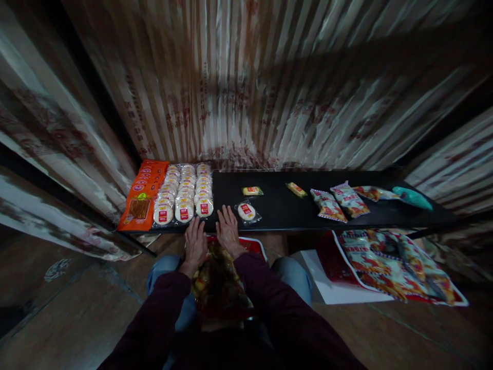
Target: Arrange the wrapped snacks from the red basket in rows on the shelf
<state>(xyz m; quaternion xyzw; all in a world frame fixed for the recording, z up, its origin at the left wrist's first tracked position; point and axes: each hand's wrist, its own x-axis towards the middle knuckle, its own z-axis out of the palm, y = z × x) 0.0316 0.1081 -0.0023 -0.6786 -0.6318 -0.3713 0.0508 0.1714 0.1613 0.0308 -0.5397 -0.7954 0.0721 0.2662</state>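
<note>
My left hand (195, 242) reaches to the front edge of a black shelf (269, 222), its fingertips just below the rows of wrapped round rice crackers (184, 211). Beside it, my right hand (228, 229) lies with fingers stretched at the shelf edge, between those rows and a single wrapped rice cracker (246, 211). Neither hand appears to hold anything. Under my hands, between my knees, sits a red basket (259, 245) with shiny packets inside. A small yellow packet (252, 190) lies behind the single cracker, and another yellow packet (296, 189) lies farther right.
Orange snack bags (134, 213) overlap at the shelf's left end. White-and-red snack bags (349, 199) and a teal packet (413, 198) lie toward the right. A second basket (348, 264) of snack bags stands at lower right beside a white box (323, 280). Patterned curtains (239, 92) hang behind.
</note>
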